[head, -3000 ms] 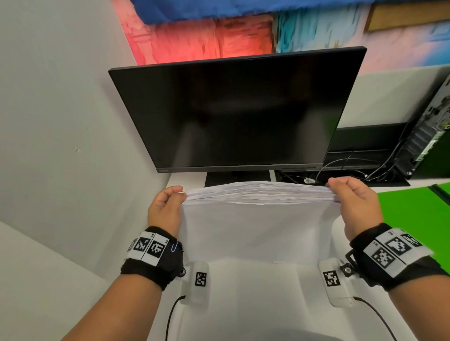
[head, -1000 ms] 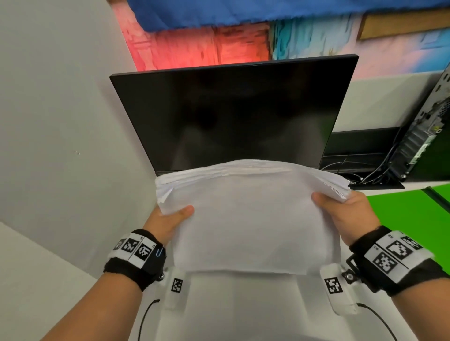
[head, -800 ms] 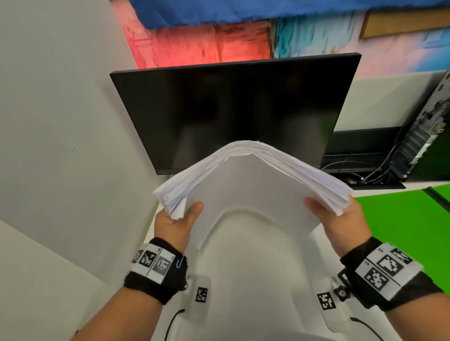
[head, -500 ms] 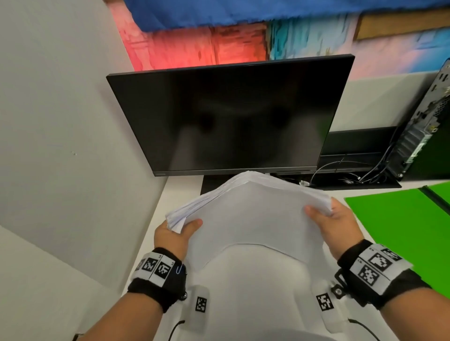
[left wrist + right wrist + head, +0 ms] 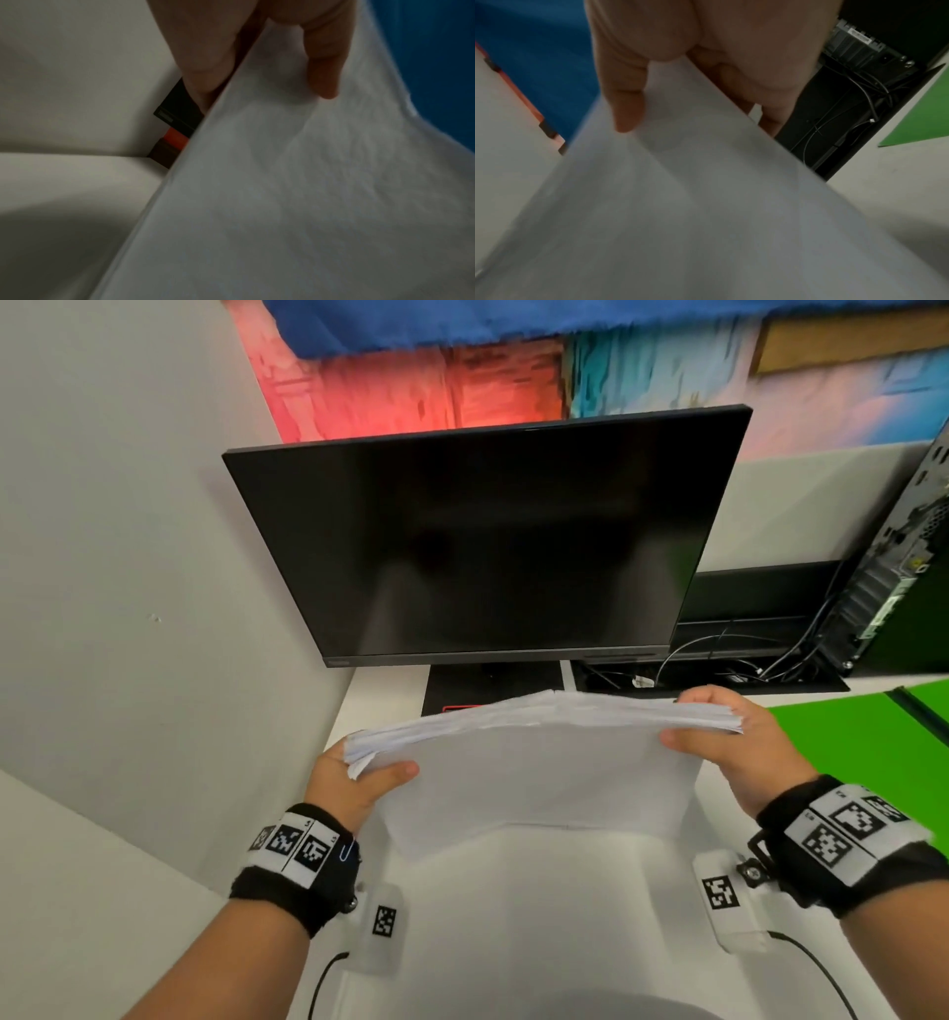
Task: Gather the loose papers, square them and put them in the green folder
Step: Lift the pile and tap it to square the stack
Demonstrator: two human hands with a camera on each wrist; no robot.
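The stack of papers (image 5: 539,762) is held up above the white desk (image 5: 513,916), in front of the dark monitor (image 5: 482,541), its upper edge facing the head camera and its sheets hanging down toward the person. The left hand (image 5: 349,783) grips the stack's side at 9 o'clock, thumb (image 5: 390,773) laid across the near face and the other fingers behind; the left wrist view shows the thumb (image 5: 323,67) pressing on the sheet and a finger (image 5: 203,67) behind its edge. The right hand (image 5: 739,742) grips the side at 3 o'clock in the same way, thumb on the near face, fingers curled over the top edge; in the right wrist view the thumb (image 5: 626,97) lies on the paper (image 5: 706,203) with the other fingers (image 5: 770,97) on the far side. The two hands are well apart, one at each end of the stack. The top edge is uneven: sheets fan out a little at the left corner, and the stack slopes, higher at the right.

The green folder (image 5: 868,752) lies open and flat on the desk at 3 o'clock of the stack, just beside the right hand. A black computer case (image 5: 893,546) stands at 2 o'clock, with cables (image 5: 719,654) running behind the monitor's base. Both wrists wear black bands with square markers.
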